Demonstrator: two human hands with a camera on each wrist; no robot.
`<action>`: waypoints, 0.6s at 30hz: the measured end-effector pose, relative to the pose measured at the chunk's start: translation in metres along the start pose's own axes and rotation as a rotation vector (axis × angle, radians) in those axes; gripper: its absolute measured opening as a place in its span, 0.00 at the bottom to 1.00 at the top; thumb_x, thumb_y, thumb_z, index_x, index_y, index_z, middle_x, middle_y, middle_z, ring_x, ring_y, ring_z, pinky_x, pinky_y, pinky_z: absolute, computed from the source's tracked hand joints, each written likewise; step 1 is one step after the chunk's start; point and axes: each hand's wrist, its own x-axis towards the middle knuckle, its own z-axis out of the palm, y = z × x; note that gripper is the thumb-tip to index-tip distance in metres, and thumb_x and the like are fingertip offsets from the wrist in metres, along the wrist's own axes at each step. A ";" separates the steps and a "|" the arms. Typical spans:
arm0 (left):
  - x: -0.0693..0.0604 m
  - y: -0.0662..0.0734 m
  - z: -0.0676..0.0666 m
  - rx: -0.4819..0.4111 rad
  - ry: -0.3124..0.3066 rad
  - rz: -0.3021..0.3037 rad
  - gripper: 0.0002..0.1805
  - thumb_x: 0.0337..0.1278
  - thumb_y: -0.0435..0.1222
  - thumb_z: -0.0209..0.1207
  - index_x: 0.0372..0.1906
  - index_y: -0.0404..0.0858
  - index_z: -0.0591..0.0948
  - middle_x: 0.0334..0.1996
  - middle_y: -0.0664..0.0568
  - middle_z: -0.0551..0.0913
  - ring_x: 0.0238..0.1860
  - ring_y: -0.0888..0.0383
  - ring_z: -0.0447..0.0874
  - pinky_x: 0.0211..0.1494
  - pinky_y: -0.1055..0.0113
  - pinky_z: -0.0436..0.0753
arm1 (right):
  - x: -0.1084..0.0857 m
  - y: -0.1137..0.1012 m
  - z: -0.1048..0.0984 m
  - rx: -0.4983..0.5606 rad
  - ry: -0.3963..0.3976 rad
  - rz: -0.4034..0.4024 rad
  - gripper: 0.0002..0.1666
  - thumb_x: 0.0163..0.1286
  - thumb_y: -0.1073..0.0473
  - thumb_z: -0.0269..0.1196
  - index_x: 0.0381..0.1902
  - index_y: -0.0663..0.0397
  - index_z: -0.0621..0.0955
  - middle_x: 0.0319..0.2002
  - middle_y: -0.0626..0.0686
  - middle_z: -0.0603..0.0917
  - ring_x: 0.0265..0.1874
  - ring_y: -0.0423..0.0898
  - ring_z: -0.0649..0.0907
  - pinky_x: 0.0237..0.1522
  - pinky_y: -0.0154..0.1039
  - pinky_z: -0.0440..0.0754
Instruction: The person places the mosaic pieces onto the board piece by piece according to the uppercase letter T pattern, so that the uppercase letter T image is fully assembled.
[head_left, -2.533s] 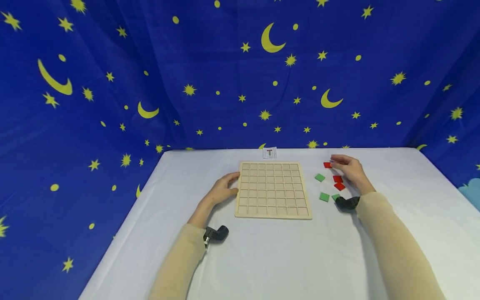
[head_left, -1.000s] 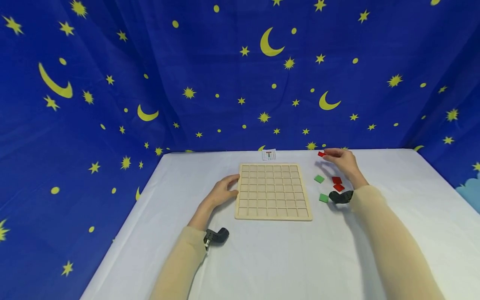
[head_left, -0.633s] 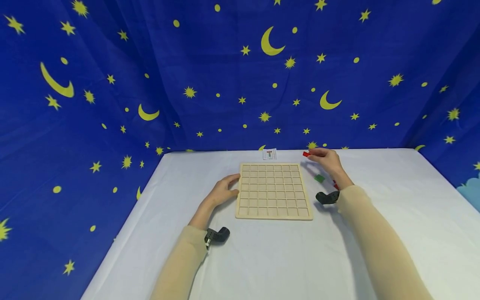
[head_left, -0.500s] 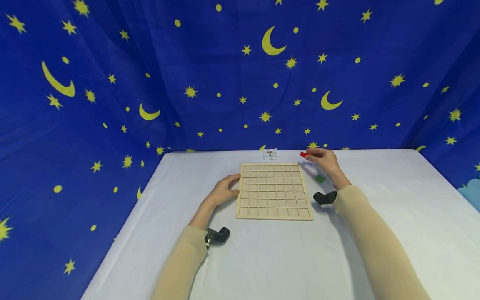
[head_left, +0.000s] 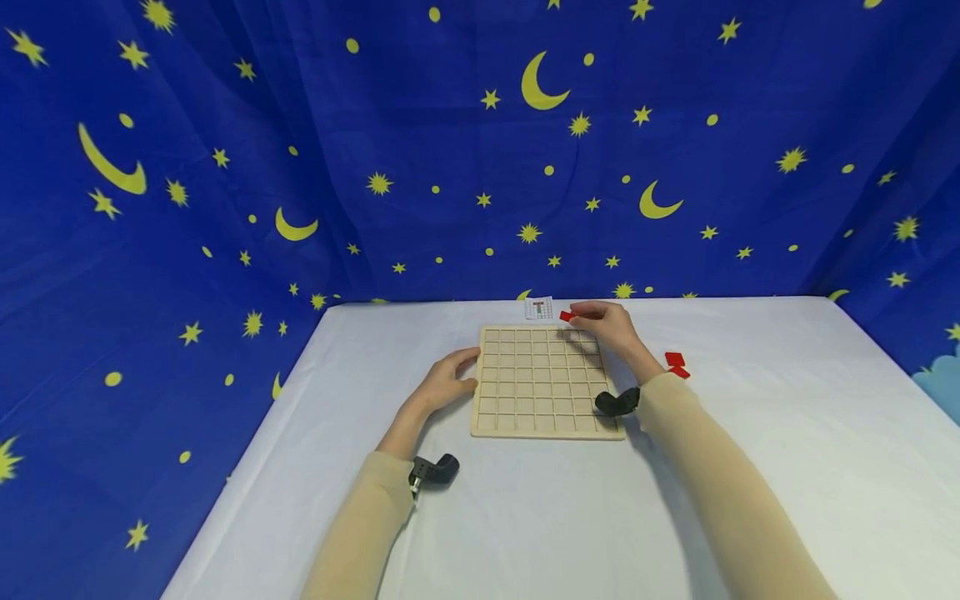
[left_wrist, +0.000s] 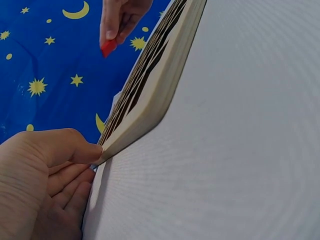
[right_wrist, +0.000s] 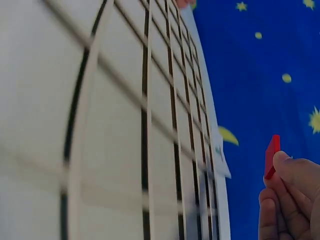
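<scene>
A wooden grid board point(head_left: 534, 437) lies flat on the table. My left hand point(head_left: 441, 385) rests at its left edge, the thumb and forefinger touching the side with a gap between them. In the left wrist view the left thumb point(left_wrist: 75, 149) meets the board's rim. My right hand point(head_left: 609, 325) pinches a small red square tile point(head_left: 567, 316) between thumb and fingers, above the board's far right part. The right wrist view shows this tile point(right_wrist: 272, 156) held on edge, clear of the grid. Two red tiles point(head_left: 675, 359) lie right of the board.
A small paper card point(head_left: 538, 308) with a red and green pattern on a grid lies behind the board. A blue curtain with yellow moons and stars point(head_left: 480, 150) stands behind the white table point(head_left: 525, 517). My right forearm hides the green tiles.
My right hand has lifted a red tile from the table's right side and carried it left, over the board's far edge. The left hand stays at the board's left side.
</scene>
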 end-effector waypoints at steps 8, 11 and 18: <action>-0.001 0.001 -0.001 0.001 0.002 0.002 0.33 0.52 0.25 0.60 0.66 0.30 0.66 0.64 0.39 0.68 0.66 0.47 0.63 0.69 0.60 0.62 | 0.000 -0.014 0.029 0.045 -0.049 -0.005 0.22 0.64 0.59 0.64 0.54 0.62 0.80 0.52 0.59 0.80 0.49 0.53 0.79 0.51 0.46 0.79; -0.002 0.001 -0.001 -0.005 0.001 0.000 0.33 0.52 0.25 0.60 0.66 0.30 0.66 0.64 0.39 0.68 0.66 0.47 0.63 0.69 0.60 0.62 | 0.000 -0.015 0.036 0.069 -0.073 -0.026 0.22 0.64 0.59 0.64 0.54 0.62 0.79 0.52 0.59 0.81 0.49 0.53 0.80 0.51 0.46 0.79; -0.002 0.002 -0.001 -0.008 0.000 -0.002 0.33 0.52 0.25 0.60 0.66 0.30 0.66 0.64 0.39 0.68 0.66 0.47 0.63 0.69 0.60 0.62 | -0.001 -0.020 0.050 0.097 -0.100 -0.044 0.22 0.63 0.62 0.64 0.54 0.64 0.79 0.51 0.58 0.81 0.48 0.51 0.80 0.51 0.44 0.79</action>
